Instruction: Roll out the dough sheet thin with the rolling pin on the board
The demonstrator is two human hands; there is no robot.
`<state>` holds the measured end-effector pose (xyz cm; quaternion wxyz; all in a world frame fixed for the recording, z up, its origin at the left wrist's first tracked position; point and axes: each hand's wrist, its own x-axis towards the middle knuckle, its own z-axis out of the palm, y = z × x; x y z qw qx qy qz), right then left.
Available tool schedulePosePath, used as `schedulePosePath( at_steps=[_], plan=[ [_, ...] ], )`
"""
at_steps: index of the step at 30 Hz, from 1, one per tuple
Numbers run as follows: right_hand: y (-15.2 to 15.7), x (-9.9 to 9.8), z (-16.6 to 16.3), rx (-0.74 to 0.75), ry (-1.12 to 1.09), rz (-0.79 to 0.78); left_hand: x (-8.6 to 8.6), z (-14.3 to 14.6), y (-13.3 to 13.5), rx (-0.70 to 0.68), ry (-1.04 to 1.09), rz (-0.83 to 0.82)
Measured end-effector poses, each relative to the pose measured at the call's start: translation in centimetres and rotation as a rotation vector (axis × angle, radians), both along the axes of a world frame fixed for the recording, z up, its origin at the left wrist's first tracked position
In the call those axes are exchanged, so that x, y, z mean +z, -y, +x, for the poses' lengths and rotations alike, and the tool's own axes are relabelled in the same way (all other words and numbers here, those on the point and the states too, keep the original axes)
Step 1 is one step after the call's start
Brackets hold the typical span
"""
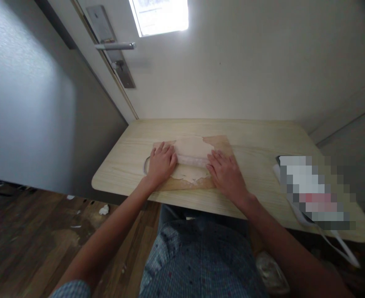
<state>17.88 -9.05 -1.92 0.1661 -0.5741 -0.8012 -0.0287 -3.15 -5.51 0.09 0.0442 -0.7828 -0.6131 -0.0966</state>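
A thin, pale sheet of dough [193, 145] with ragged edges lies on a light brown cutting board [221, 142]. Across the dough rests a whitish rolling pin [192, 160]; both its ends are hidden under my hands. My left hand [162, 162] lies on the pin's left end, fingers stretched forward and slightly apart. On the right end rests my right hand [224, 169], its fingers also extended rather than wrapped round. A metal ring handle [145, 165] shows at the board's left edge, beside my left hand.
The board sits on a pale wooden table [256, 145] against a white door with a metal handle [115, 46]. At the table's right lies a pixelated device [312, 192] with a white cable [345, 248]. White scraps [104, 210] litter the floor at left.
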Motion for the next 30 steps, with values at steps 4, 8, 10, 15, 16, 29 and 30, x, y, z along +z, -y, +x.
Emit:
schedulePosePath(
  at_steps=[4, 8, 10, 15, 16, 29, 30],
  plan=[
    [0.1, 0.0, -0.4, -0.034, -0.006, -0.011, -0.2, 0.2, 0.1, 0.014, -0.022, 0.022],
    [-0.3, 0.0, -0.4, -0.039, -0.002, -0.018, -0.4, 0.3, -0.1, 0.036, -0.054, 0.025],
    [-0.7, 0.0, -0.2, -0.026, -0.001, -0.032, -0.3, 0.4, -0.5, 0.03, -0.064, 0.013],
    [-3.1, 0.3, 0.4, -0.009, 0.002, -0.089, 0.1, 0.9, -2.9, 0.007, -0.091, -0.05],
    [-3.6, 0.4, 0.4, -0.015, 0.003, -0.102, 0.2, 1.0, -3.5, 0.009, -0.094, -0.066],
    [-10.0, 0.9, 1.0, -0.093, -0.071, -0.246, 0.2, 2.1, -9.7, 0.062, -0.055, -0.198],
    [-10.3, 0.8, 1.0, -0.103, -0.073, -0.26, 0.3, 2.2, -9.8, 0.073, -0.049, -0.199]
  ],
)
